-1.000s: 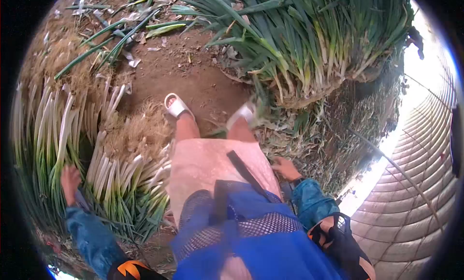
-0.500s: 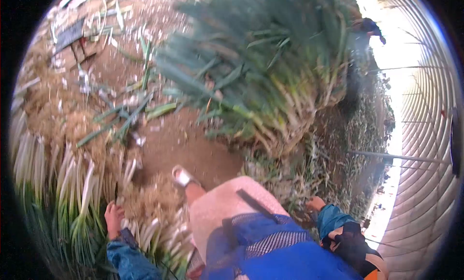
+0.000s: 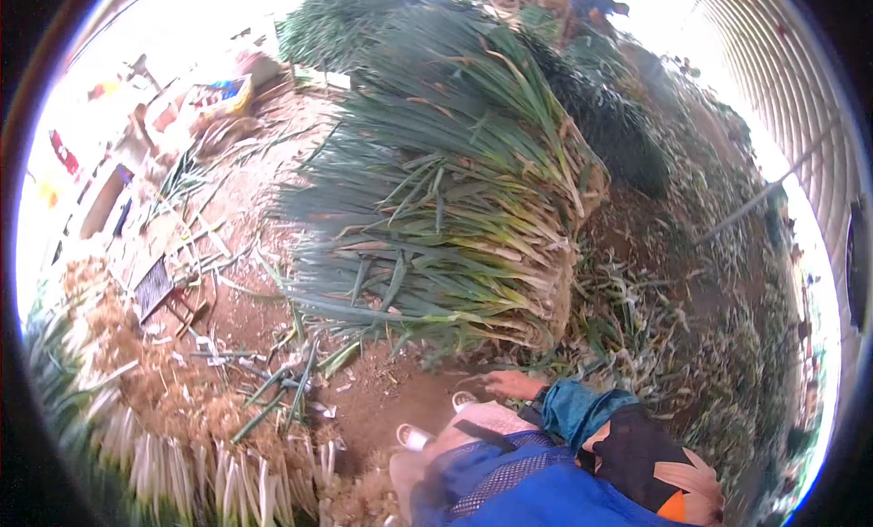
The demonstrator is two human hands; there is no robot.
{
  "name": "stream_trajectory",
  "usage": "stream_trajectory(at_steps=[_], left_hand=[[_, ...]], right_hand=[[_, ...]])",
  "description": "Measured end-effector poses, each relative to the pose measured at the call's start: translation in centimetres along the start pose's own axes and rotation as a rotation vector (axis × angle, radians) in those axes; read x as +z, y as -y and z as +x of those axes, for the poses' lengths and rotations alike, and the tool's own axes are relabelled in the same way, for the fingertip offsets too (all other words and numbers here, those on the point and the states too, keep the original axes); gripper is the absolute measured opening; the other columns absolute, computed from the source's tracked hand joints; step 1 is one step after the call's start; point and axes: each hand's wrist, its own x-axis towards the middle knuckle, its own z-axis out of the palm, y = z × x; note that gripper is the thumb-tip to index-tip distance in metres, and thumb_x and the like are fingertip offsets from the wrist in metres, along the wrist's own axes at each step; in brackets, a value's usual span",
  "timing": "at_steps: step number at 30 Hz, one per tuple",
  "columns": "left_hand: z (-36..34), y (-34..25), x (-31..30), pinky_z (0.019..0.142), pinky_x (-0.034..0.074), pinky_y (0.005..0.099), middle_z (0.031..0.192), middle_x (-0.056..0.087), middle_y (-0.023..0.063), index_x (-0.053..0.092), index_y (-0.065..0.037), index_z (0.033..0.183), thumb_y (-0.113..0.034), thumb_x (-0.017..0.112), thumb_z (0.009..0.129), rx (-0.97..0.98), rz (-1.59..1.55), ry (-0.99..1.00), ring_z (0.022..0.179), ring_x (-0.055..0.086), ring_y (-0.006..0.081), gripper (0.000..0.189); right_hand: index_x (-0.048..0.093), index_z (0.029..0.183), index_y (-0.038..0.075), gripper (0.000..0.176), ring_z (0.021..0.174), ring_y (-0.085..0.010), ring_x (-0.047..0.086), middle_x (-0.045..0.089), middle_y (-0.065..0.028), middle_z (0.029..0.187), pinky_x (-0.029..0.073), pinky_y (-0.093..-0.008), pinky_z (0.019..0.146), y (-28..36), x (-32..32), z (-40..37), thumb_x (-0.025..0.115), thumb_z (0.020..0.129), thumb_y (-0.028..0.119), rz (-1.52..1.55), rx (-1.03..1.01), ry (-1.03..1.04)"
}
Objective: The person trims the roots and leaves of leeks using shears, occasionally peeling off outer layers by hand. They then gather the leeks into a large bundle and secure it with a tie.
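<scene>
My right hand, in a teal sleeve, reaches out low at the near edge of a big heap of green onions. Its fingers look stretched out and hold nothing I can make out. The heap lies with its long leaves to the left and its pale root ends to the right. My left hand is out of view. At the lower left lies a row of green onions with white stems, their brown roots facing up the picture.
A small dark stool stands on the soil to the left. Loose leaves litter the ground, with more scraps right of the heap. A person is at the far back. A metal pole crosses by the greenhouse wall.
The view has swung, showing more of the far ground and heap. My left hand has left the picture. My right hand has moved left and forward, toward the heap's near edge.
</scene>
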Motion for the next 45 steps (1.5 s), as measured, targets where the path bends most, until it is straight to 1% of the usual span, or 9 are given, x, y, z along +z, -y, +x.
stream_trajectory(at_steps=[5, 9, 13, 16, 22, 33, 37, 39, 45], left_hand=[[0.2, -0.1, 1.7, 0.048, 0.045, 0.0328, 0.079, 0.054, 0.0077, 0.050, -0.009, 0.098, -0.019, 0.045, 0.090, -0.068, 0.145, 0.084, 0.060, 0.054, 0.0221, 0.014], [0.4, -4.4, -3.8, 0.049, 0.047, 0.0336, 0.081, 0.054, 0.0085, 0.049, -0.009, 0.100, -0.020, 0.045, 0.090, 0.032, 0.278, 0.078, 0.061, 0.056, 0.0237, 0.016], [2.7, -14.7, -10.5, 0.049, 0.048, 0.0343, 0.082, 0.055, 0.0093, 0.048, -0.010, 0.103, -0.021, 0.045, 0.090, 1.093, 1.702, -0.011, 0.062, 0.057, 0.0253, 0.017], [2.4, -20.3, -4.6, 0.050, 0.050, 0.0353, 0.082, 0.055, 0.0101, 0.049, -0.010, 0.102, -0.020, 0.046, 0.089, 0.199, 0.150, -0.221, 0.067, 0.059, 0.0282, 0.017], [6.9, -25.2, 8.7, 0.052, 0.049, 0.0307, 0.085, 0.057, 0.0100, 0.049, -0.003, 0.106, -0.027, 0.048, 0.090, -0.067, 0.120, 0.162, 0.069, 0.060, 0.0211, 0.029], [14.7, -41.0, 32.8, 0.071, 0.047, 0.0288, 0.091, 0.062, 0.0100, 0.054, 0.005, 0.113, -0.021, 0.055, 0.084, 0.367, 0.965, 0.255, 0.082, 0.058, 0.0153, 0.039], [16.9, -45.8, 38.8, 0.072, 0.046, 0.0272, 0.096, 0.060, 0.0095, 0.052, 0.006, 0.114, -0.020, 0.056, 0.085, 0.418, 0.967, 0.459, 0.084, 0.057, 0.0153, 0.039], [20.3, -47.8, 39.7, 0.072, 0.046, 0.0284, 0.093, 0.060, 0.0080, 0.054, 0.003, 0.113, -0.021, 0.058, 0.084, 0.481, 1.005, 0.561, 0.083, 0.057, 0.0151, 0.037], [29.8, -51.3, 42.4, 0.070, 0.047, 0.0349, 0.092, 0.061, 0.0166, 0.057, -0.001, 0.103, -0.020, 0.056, 0.083, 0.816, 1.012, 0.691, 0.080, 0.061, 0.0282, 0.027]], right_hand=[[0.054, 0.117, 0.010, 0.037, 0.110, -0.0291, 0.050, 0.051, -0.0133, 0.124, 0.039, -0.0368, 0.096, -11.3, 0.1, -3.0, 0.043, 0.090, 0.032, -0.218, 0.076, -0.179], [0.055, 0.112, -0.003, 0.060, 0.108, -0.0369, 0.051, 0.055, -0.0220, 0.115, 0.039, -0.0425, 0.091, -13.3, -2.4, -8.4, 0.047, 0.084, 0.050, -0.068, 0.507, -0.414], [0.053, 0.117, -0.002, 0.063, 0.109, -0.0374, 0.050, 0.054, -0.0223, 0.116, 0.038, -0.0427, 0.093, -17.2, -4.3, -8.4, 0.046, 0.085, 0.052, 0.085, 0.798, -0.439], [0.048, 0.123, 0.000, 0.066, 0.112, -0.0374, 0.047, 0.051, -0.0213, 0.121, 0.036, -0.0436, 0.095, -18.8, -5.7, -6.5, 0.045, 0.086, 0.054, 0.254, 0.789, -0.574], [0.046, 0.127, 0.004, 0.060, 0.112, -0.0353, 0.048, 0.049, -0.0183, 0.125, 0.037, -0.0426, 0.095, -21.4, -12.7, 1.2, 0.045, 0.088, 0.050, 0.086, 0.533, -0.484], [0.051, 0.118, 0.001, 0.055, 0.098, -0.0272, 0.054, 0.057, -0.0119, 0.106, 0.041, -0.0375, 0.088, -20.0, -34.0, 8.8, 0.048, 0.088, 0.047, 0.401, 0.400, -0.931], [0.048, 0.121, -0.002, 0.055, 0.109, -0.0271, 0.052, 0.056, -0.0192, 0.115, 0.039, -0.0339, 0.092, -9.2, -36.7, 10.4, 0.049, 0.088, 0.042, 0.387, 0.292, -0.808], [0.046, 0.122, -0.001, 0.054, 0.101, -0.0233, 0.055, 0.059, -0.0145, 0.105, 0.041, -0.0328, 0.090, -9.8, -35.2, 13.2, 0.054, 0.087, 0.038, 0.837, -0.475, -0.832], [0.042, 0.126, -0.003, 0.053, 0.104, -0.0219, 0.054, 0.055, -0.0143, 0.115, 0.042, -0.0341, 0.092, -1.3, -39.3, 13.7, 0.056, 0.089, 0.033, 0.443, 0.084, -0.841]])
